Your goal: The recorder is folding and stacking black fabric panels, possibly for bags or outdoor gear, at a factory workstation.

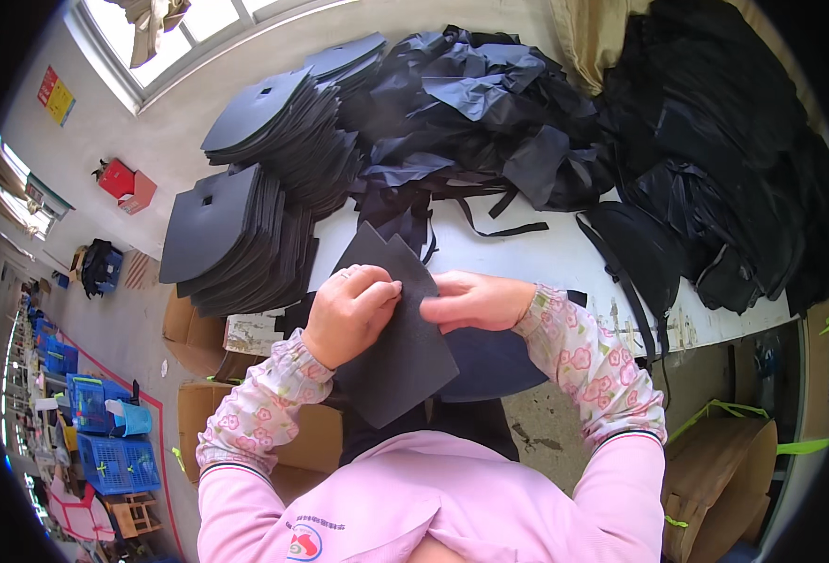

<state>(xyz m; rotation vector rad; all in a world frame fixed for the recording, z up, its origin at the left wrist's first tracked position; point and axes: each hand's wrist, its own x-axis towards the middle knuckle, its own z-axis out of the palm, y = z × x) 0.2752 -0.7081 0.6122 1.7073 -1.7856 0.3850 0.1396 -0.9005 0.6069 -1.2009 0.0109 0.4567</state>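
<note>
A: Centre of the frame. We see the left hand [347, 314] and the right hand [475, 300] both on one dark foam panel [397, 347], flat, with an angled top edge.

B: Fingers?

A: Left hand is curled over the panel's upper left edge, fingers bent and closed on it, a ring on one finger. Right hand lies along the upper right edge, fingers stretched out flat and close together, tips pointing toward the left hand. We cannot tell whether the right thumb is pinching from beneath; it is hidden under the panel.

B: Where does the panel sit?

A: Held above the near edge of the white table [564, 258], tilted, its lower corner hanging toward the person's lap. Under it, a second dark rounded piece [489, 366] shows at centre right, just below the right wrist.

B: Surroundings?

A: Upper left of centre: two stacks of dark foam panels [245, 220], each with a small square notch, fanned out on the table. Upper centre: a heap of black fabric pieces with straps [471, 103]. Upper right: a larger black pile [714, 150]. Lower left: blue crates [105, 441] on the floor and cardboard boxes [198, 338] beside the table. Both forearms wear pink floral sleeve covers [593, 357].
</note>
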